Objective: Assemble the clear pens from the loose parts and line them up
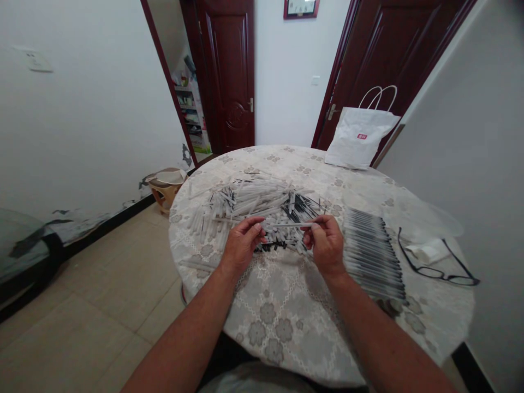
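Over the counter (323, 349), the left hand (242, 240) and right hand (328, 244) are pinching a likely light tube (289, 225) by its ends.

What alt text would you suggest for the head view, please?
Left hand and right hand hold a slim tube above a round table, near scattered pale tubes. A row of tubes and black glasses lie to the right; a white bag stands behind.
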### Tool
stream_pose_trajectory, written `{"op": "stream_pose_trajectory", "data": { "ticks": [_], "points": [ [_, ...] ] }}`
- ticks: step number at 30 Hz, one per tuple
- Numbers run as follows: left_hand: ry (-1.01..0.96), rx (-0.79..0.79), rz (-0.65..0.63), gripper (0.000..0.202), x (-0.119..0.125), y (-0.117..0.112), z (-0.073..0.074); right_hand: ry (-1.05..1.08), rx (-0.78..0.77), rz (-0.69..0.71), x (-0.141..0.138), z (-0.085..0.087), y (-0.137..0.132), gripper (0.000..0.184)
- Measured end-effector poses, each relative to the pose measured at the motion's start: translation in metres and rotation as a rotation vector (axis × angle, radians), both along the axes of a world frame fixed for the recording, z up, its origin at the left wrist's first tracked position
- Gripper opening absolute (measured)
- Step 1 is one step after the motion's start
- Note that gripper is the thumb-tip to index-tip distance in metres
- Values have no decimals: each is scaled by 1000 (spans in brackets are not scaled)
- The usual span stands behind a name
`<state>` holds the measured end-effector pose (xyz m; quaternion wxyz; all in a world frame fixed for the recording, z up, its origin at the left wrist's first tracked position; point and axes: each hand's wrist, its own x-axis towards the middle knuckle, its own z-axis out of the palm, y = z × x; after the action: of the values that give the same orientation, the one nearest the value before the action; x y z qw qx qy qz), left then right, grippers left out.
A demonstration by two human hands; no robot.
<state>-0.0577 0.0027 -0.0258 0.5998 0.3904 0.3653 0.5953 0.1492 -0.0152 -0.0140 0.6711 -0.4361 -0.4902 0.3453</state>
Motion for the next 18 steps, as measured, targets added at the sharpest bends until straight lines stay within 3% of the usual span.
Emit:
{"op": "stream_pose_trajectory", "data": {
  "ticks": [6, 10, 13, 18],
  "points": [
    [-33, 14, 9, 35, -1, 2, -2, -125, -1, 62, -1, -6, -4, 11],
    [-94, 24, 63, 39, -3, 5, -2, -507, 45, 107, -4, -13, -7, 10],
    [-133, 11, 97, 40, -5, 8, -1, -801, 154, 135, -8, -18, -7, 19],
    [-152, -40, 128, 40, -5, 9, -2, -945, 236, 143, -11, -22, -4, 29]
  ]
}}
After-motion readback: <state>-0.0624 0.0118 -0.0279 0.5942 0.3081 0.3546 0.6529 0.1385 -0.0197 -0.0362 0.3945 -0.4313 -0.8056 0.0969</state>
